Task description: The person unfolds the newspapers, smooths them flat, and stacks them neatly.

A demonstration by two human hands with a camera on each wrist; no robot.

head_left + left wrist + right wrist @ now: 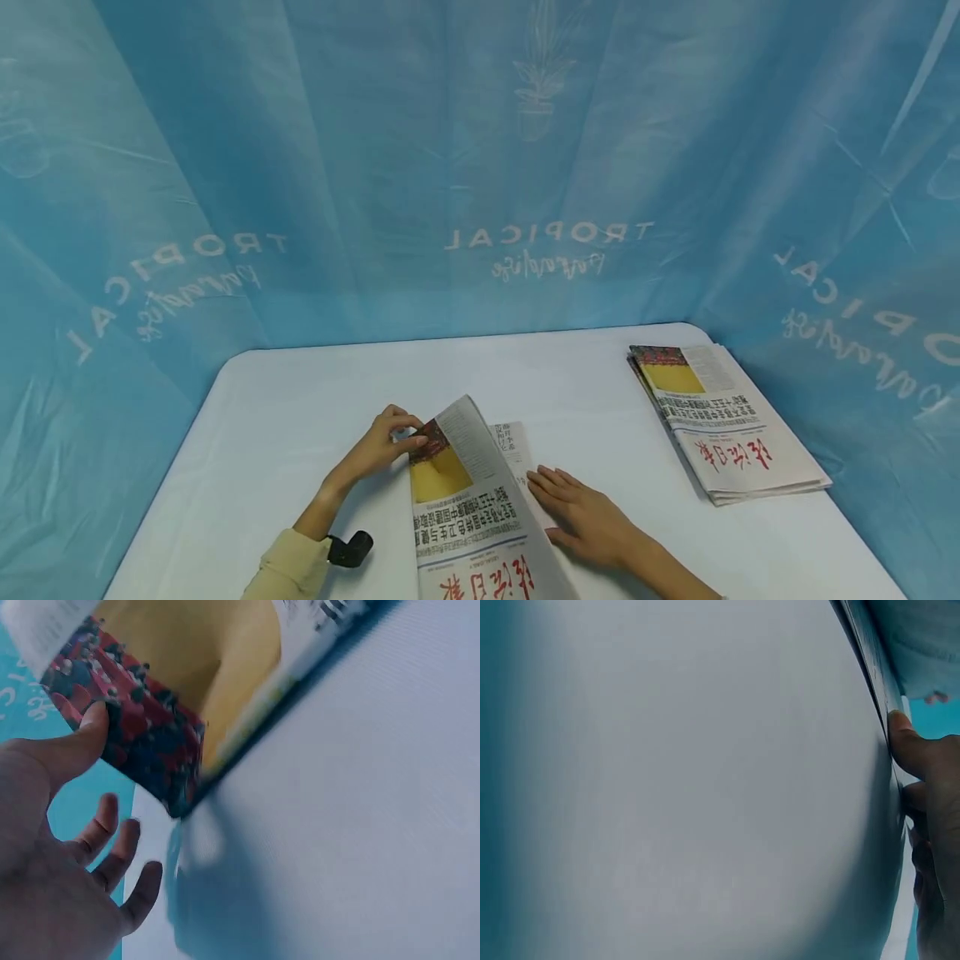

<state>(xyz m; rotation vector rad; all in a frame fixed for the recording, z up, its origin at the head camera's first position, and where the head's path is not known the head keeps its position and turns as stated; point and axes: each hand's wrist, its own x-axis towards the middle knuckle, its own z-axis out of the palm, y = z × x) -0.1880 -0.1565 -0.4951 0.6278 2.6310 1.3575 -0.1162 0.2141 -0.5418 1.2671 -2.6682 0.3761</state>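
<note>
A folded newspaper (pixel 468 479) with a yellow and red photo and red lettering lies at the front middle, its far end raised. My left hand (pixel 378 450) pinches its far left edge by the photo, thumb on top. In the left wrist view, the other fingers of the left hand (pixel 67 825) spread below the lifted newspaper (pixel 150 697). Under it, to the right, a printed page (pixel 513 442) shows. My right hand (pixel 588 517) lies with fingers extended along the newspaper's right side. In the right wrist view, the thumb of the right hand (pixel 937 780) touches the paper edge (pixel 874 667).
A stack of folded newspapers (pixel 727 425) sits at the right rear of the white table (pixel 300 400). Blue curtains (pixel 450 167) with printed lettering hang behind the table and at both sides. A black wrist device (pixel 351 550) is worn at the left wrist.
</note>
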